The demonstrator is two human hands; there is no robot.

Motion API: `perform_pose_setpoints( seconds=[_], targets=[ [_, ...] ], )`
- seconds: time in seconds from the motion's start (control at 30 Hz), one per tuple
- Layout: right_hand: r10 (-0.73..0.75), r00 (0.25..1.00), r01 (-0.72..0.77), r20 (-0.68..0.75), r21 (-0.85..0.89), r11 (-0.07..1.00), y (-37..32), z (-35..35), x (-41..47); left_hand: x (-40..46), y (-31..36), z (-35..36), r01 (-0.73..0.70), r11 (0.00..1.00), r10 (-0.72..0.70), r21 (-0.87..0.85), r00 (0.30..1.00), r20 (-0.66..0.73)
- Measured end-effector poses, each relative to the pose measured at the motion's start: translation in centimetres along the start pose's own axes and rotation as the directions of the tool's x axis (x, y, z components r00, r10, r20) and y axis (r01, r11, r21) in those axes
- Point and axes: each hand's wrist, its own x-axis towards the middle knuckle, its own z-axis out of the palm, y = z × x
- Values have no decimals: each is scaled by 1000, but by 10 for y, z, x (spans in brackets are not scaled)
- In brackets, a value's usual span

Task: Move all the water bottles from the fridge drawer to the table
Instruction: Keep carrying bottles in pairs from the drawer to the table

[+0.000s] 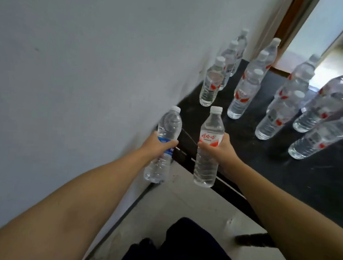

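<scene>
My left hand (pixel 156 145) grips a clear water bottle with a blue label (pixel 164 143), held upright near the wall, just off the black table's near left corner. My right hand (pixel 222 149) grips a second upright bottle with a red and white label (pixel 209 146) over the table's near edge. Several more red-labelled water bottles stand in rows on the black table (pixel 268 160), such as one at the left (pixel 212 81) and one at the right (pixel 320 137). The fridge drawer is out of view.
A pale grey wall (pixel 89 59) runs along the table's left side. A doorway with a brown frame (pixel 290 21) lies beyond the table's far end. Light floor (pixel 201 204) and my dark-clothed legs (pixel 186 252) are below.
</scene>
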Motion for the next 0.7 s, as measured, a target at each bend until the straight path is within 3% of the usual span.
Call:
perform_pose_setpoints(
  seconds=[0.13,0.47,0.7],
  targets=[
    [10,999,-11,-36,-11,1000,-13,-20,35,52,27,16,-58,998,59,-12,997,40],
    [-101,957,121,-272,59,991,-20,-61,96,159,76,54,-127,985,132,-120,991,33],
    [-123,931,143,-344,32,989,10,-55,93,183,61,67,-210,977,211,-22,974,82]
  ],
)
